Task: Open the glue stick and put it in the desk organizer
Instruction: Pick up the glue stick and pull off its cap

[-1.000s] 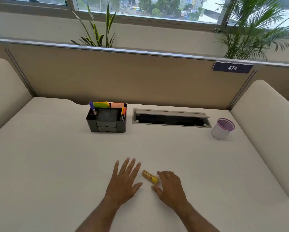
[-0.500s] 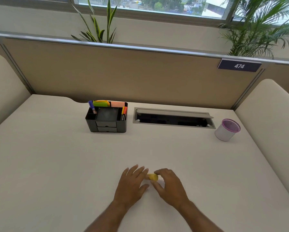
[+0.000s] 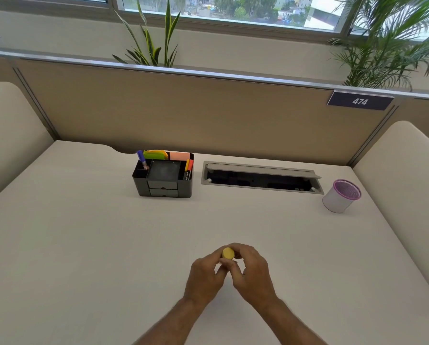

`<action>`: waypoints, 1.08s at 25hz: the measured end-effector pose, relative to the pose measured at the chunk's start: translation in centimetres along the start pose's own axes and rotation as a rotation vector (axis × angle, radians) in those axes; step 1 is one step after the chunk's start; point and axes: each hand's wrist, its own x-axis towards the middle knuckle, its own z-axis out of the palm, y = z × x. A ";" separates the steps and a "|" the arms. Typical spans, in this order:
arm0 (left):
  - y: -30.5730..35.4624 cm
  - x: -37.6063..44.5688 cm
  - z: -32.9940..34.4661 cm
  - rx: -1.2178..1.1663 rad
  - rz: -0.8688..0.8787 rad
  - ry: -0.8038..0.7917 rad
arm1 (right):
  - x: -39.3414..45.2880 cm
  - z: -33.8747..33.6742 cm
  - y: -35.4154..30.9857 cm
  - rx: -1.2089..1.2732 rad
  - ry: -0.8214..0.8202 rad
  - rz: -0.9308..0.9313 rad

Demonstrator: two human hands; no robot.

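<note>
A yellow glue stick (image 3: 228,253) is held upright above the desk, only its round yellow end showing between my fingers. My left hand (image 3: 204,275) and my right hand (image 3: 252,271) are both closed around it, close together near the desk's front centre. The rest of the stick is hidden by the fingers, so I cannot tell whether the cap is on. The black desk organizer (image 3: 163,176) stands farther back, left of centre, with pens, markers and sticky notes in its compartments.
A white cup with a purple rim (image 3: 340,196) sits at the right. An open cable tray (image 3: 260,179) is recessed in the desk beside the organizer. A beige partition runs along the back, and padded dividers flank both sides.
The glue stick was lying flat on the desk between my hands. Both hands closed on it and lifted it upright.
</note>
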 end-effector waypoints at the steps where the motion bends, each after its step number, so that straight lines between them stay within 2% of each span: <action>1: 0.0 0.0 -0.1 -0.003 0.004 -0.010 | 0.0 0.0 -0.1 -0.001 0.003 0.002; 8: -0.3 0.1 -0.4 -0.008 0.017 -0.028 | 0.3 0.0 -0.4 -0.033 -0.024 -0.028; 17: -0.3 0.5 -0.7 -0.073 -0.022 0.010 | 0.9 0.0 -0.9 0.095 -0.051 0.085; 19: -0.2 0.7 -0.9 -0.103 -0.028 0.012 | 1.0 0.0 -1.2 0.141 0.000 0.118; 24: -1.3 0.8 -0.9 -0.094 -0.107 0.053 | 1.8 -0.9 -1.5 0.427 0.264 0.247; 27: -2.1 0.6 -1.0 -0.083 -0.161 0.076 | 2.0 -1.1 -0.5 0.453 0.288 0.375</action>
